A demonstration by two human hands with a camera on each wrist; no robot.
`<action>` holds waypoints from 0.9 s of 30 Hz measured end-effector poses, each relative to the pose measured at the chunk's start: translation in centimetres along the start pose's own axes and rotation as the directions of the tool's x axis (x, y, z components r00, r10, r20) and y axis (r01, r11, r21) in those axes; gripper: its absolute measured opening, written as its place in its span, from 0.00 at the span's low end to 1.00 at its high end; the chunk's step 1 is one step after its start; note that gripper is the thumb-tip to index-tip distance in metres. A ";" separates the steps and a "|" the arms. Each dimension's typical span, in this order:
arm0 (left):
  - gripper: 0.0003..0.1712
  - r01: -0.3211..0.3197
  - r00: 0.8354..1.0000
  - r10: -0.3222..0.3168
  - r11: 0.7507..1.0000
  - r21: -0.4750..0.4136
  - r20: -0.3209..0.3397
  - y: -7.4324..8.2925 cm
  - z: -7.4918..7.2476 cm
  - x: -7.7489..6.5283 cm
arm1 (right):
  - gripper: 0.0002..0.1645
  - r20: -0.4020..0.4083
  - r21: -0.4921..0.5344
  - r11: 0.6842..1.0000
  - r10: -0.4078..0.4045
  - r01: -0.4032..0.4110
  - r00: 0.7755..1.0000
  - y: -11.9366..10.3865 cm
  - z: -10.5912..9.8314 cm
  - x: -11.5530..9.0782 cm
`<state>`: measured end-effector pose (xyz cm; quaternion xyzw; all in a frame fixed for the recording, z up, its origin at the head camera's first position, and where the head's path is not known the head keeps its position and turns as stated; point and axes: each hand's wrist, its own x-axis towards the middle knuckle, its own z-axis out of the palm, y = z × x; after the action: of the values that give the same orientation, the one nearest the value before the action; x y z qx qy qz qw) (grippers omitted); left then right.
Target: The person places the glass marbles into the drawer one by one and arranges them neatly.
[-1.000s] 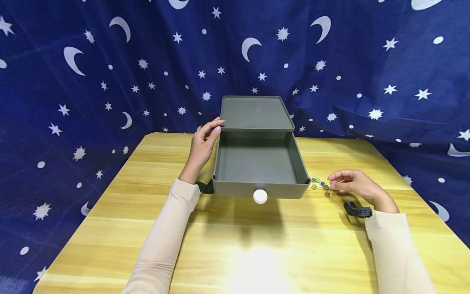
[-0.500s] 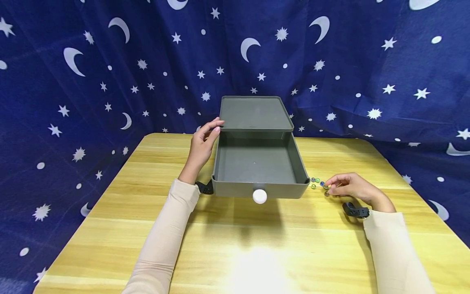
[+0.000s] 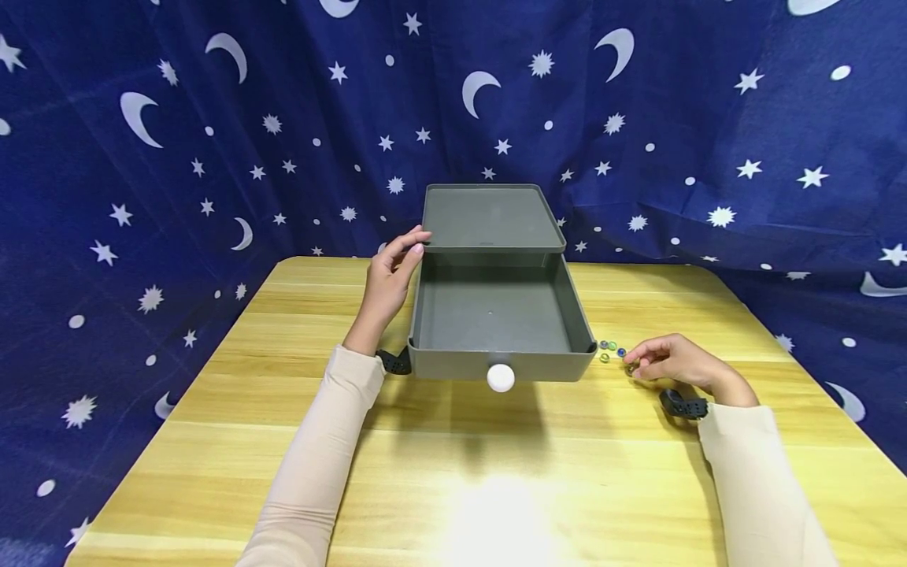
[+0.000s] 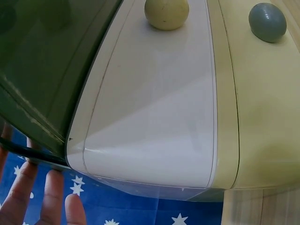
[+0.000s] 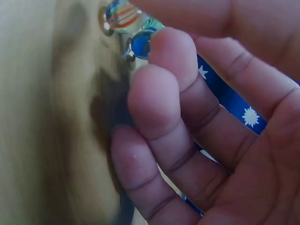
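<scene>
In the head view my left hand (image 3: 388,285) rests at the top left corner of a drawer cabinet. Its fingertips touch the rim of the grey top panel (image 3: 489,216). The left wrist view shows straight fingers (image 4: 52,194) along the cabinet's edge. A grey drawer (image 3: 496,315) with a white knob (image 3: 501,378) is pulled out below the panel. My right hand (image 3: 680,365) is low over the table, pinching a brownish marble (image 3: 630,368) between thumb and index finger. The right wrist view shows a striped marble (image 5: 123,18) and a blue marble (image 5: 140,44) past the curled fingers.
Several glass marbles lie beside the drawer, among them a green marble (image 3: 612,346) and a yellowish marble (image 3: 605,357). The left wrist view shows a white drawer (image 4: 154,103) and a yellow drawer (image 4: 267,103). A star-and-moon cloth (image 3: 319,118) hangs behind the table (image 3: 298,331).
My right hand has moved slightly left to the marbles, its thumb and index finger now around one of the brownish ones. My left hand stays at the cabinet.
</scene>
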<state>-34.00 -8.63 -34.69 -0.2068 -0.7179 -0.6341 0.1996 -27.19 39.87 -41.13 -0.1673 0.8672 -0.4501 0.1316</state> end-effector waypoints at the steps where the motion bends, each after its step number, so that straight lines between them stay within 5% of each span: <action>1: 0.18 0.001 1.000 -0.001 1.000 0.001 0.000 0.0 0.0 0.0 | 0.10 0.002 -0.002 1.000 0.003 -0.003 1.000 0.0 0.0 0.0; 9: 0.18 0.004 1.000 -0.004 1.000 0.001 0.001 0.1 0.0 0.0 | 0.17 -0.004 -0.036 0.998 0.061 -0.061 0.998 -0.3 0.2 0.1; 27: 0.18 -0.001 1.000 0.001 1.000 0.005 -0.002 -0.1 0.0 0.0 | 0.17 -0.010 -0.055 0.993 0.105 -0.106 0.994 -0.2 0.4 0.1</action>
<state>-34.06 -8.66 -34.71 -0.2061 -0.7192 -0.6323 0.2011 -27.14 39.46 -41.19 -0.1231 0.8875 -0.4189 0.1473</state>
